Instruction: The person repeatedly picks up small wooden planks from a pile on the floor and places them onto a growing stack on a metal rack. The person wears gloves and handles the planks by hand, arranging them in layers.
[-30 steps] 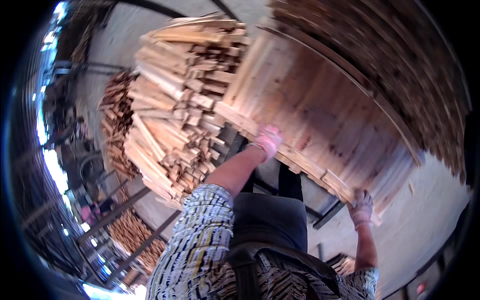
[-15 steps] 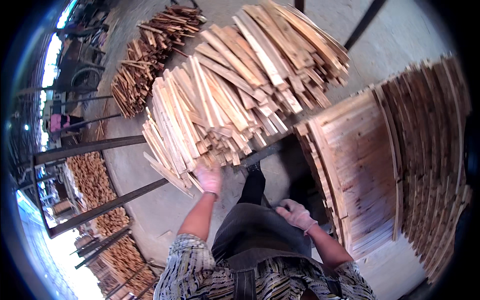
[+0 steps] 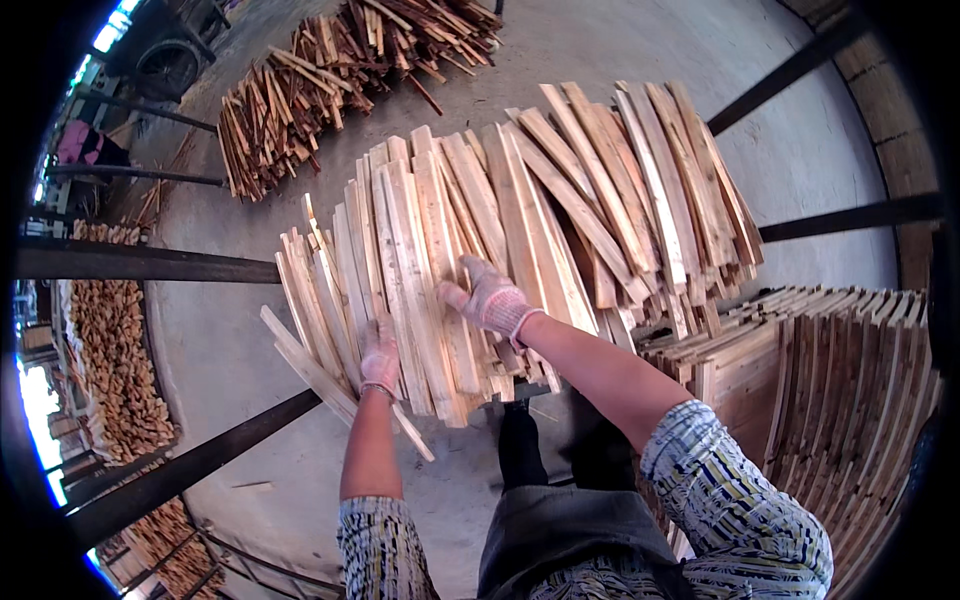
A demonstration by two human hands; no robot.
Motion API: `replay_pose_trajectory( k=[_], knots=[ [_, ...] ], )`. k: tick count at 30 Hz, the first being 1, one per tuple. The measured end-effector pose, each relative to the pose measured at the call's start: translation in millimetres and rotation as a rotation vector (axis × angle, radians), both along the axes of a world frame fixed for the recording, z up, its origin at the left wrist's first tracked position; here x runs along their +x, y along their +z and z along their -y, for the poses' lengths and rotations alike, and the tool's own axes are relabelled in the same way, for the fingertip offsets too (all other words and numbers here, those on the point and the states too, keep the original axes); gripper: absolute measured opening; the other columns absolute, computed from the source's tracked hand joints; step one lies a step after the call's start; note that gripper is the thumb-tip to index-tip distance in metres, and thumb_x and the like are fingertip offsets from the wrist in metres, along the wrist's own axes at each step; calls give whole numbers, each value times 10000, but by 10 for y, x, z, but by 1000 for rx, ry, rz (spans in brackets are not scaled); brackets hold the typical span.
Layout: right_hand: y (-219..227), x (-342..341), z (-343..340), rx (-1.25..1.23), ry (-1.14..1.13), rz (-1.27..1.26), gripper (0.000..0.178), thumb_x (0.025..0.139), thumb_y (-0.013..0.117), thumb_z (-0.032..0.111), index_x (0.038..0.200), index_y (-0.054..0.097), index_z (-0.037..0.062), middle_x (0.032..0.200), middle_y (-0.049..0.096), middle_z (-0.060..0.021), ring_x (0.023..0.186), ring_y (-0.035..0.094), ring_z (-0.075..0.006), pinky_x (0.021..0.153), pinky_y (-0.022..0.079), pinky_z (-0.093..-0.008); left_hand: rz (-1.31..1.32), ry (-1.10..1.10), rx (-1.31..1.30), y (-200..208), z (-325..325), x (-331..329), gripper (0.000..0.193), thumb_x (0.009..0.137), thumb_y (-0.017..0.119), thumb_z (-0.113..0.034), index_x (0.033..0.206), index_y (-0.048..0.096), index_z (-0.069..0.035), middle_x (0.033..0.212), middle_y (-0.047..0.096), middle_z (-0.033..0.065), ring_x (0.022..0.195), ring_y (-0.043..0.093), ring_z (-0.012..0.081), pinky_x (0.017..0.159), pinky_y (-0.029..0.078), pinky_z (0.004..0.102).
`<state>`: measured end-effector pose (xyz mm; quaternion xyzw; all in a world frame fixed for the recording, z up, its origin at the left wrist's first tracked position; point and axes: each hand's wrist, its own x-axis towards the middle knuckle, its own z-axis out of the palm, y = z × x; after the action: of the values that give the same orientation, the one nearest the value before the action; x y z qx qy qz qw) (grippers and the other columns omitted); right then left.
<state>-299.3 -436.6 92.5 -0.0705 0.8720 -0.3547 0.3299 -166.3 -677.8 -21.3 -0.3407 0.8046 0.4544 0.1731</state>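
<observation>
Concrete floor point(image 3: 600, 50), hands point(image 3: 435, 330) on wooden slats point(image 3: 520, 220)

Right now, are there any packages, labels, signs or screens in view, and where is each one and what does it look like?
None that I can make out: no package, label, sign or screen.
Only bare wood: the pile of pale slats under the gloved left hand and right hand, a darker heap of sticks on the concrete floor behind, and stacked slat panels at the right.

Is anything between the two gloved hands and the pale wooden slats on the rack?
Nothing visible. The left hand and the right hand both rest directly on the wooden slats.
</observation>
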Motion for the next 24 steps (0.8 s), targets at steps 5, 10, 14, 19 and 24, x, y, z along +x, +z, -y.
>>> replay_pose_trajectory(
  k=[5,10,14,19,24],
  knots=[
    [-330,-161,530,194,-11,-38,884,884,523,673,1422,384,-15,1299,558,-290,1221,556,-398,1040,441,-442,46,89,-326,35,-170,-92,932,946,372,-686,1514,229,39,1534,295,303,1425,284,448,1185,236,480],
    [-370,-521,587,224,-56,145,935,853,480,763,1336,477,-38,1194,627,-295,1161,607,-393,1008,467,-433,236,85,-219,475,-366,-386,938,924,388,-711,1511,271,12,1481,382,306,1380,363,446,1145,305,457],
    [-247,-353,699,327,180,57,1027,837,488,783,1349,410,-104,1316,532,-290,1259,541,-366,1044,438,-428,179,180,-42,226,-32,-368,919,927,392,-709,1460,358,39,1320,551,318,1287,484,440,1070,383,464],
    [-250,-350,791,333,148,108,1034,845,501,764,1380,351,-108,1367,468,-287,1287,503,-381,1062,423,-420,198,232,-117,490,-252,-546,877,941,426,-667,1439,376,53,1335,526,323,1262,495,460,1045,404,473],
    [-209,-370,516,70,-111,300,1123,792,610,742,1452,264,-99,1302,533,-332,1230,556,-398,1017,462,-421,185,261,208,718,-277,-562,857,936,476,-642,1433,415,54,1392,520,243,1297,485,374,1083,365,411]
  ],
)
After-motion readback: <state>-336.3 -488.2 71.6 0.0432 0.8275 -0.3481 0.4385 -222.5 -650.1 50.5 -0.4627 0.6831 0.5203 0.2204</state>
